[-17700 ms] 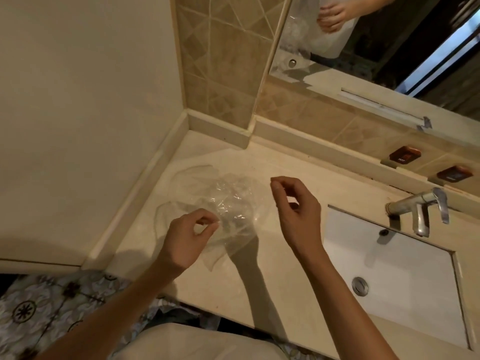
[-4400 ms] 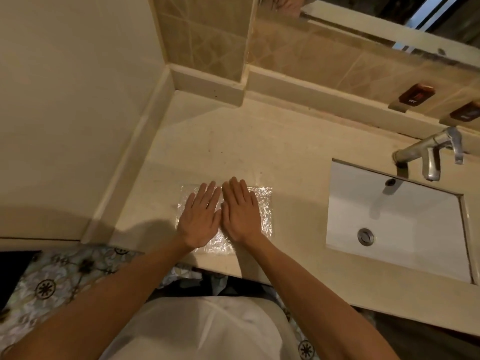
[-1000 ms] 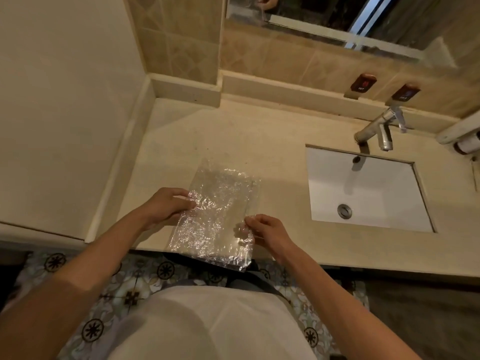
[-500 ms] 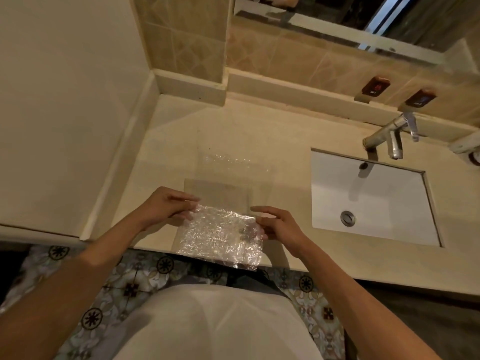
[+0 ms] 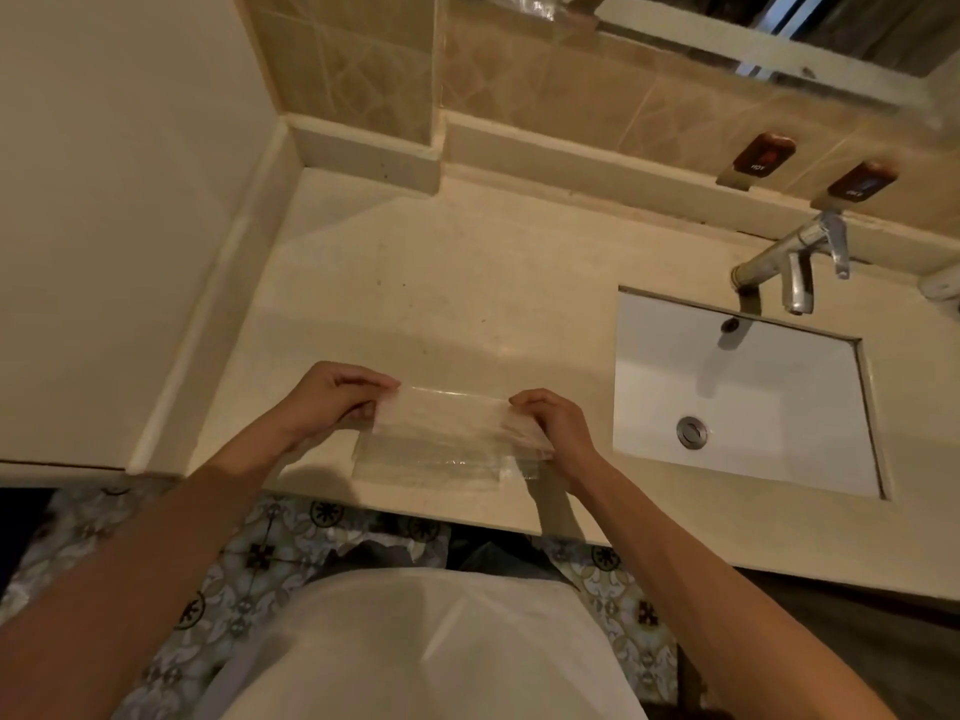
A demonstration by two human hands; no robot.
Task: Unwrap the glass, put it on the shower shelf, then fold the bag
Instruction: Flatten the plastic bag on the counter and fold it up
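Observation:
A clear plastic bag (image 5: 447, 439), folded into a flat wide strip, lies on the beige counter (image 5: 426, 304) near its front edge. My left hand (image 5: 332, 397) pinches the bag's upper left corner. My right hand (image 5: 556, 423) pinches its right end, where the plastic bunches up. The upper layer of the bag is lifted slightly between both hands. No glass and no shower shelf are in view.
A white rectangular sink (image 5: 743, 387) is set into the counter to the right, with a metal tap (image 5: 789, 262) behind it. A side wall (image 5: 104, 200) closes the left. Two brown tags (image 5: 763, 158) sit on the tiled back wall under a mirror (image 5: 727, 23).
The bag went from a loose spread sheet to a pressed rectangle, was lifted off the counter, and is now folded over into a narrower strip lying flat at the counter's front.

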